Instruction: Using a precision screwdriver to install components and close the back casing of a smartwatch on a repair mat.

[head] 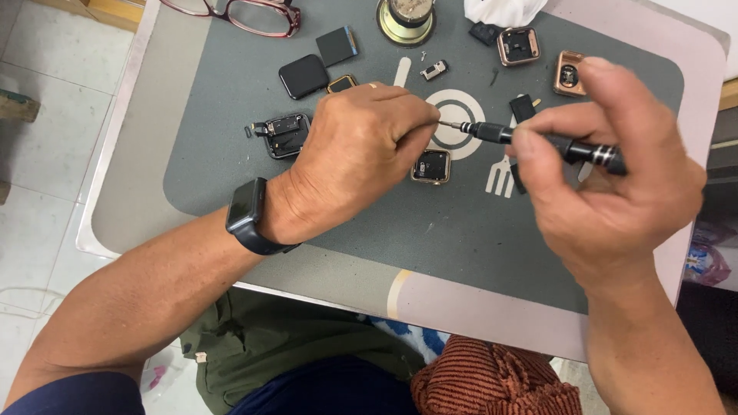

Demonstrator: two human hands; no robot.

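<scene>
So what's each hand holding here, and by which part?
Right hand holds a black screwdriver by its handle; left hand pinches its tip end.

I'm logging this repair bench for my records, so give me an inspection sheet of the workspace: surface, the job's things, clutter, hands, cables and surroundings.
Surface: grey work mat on a pale tabletop.
Job's things: black precision screwdriver; gold-rimmed watch case lying on the mat below its tip.
Clutter: opened black watch body, loose black screen, two rose-coloured watch cases, red-framed glasses, round brass object, white cloth.
Hands: left hand pinches at the screwdriver's tip; right hand grips the handle.
Cables: nothing seen.
Surroundings: white tiled floor, the person's lap below.
</scene>
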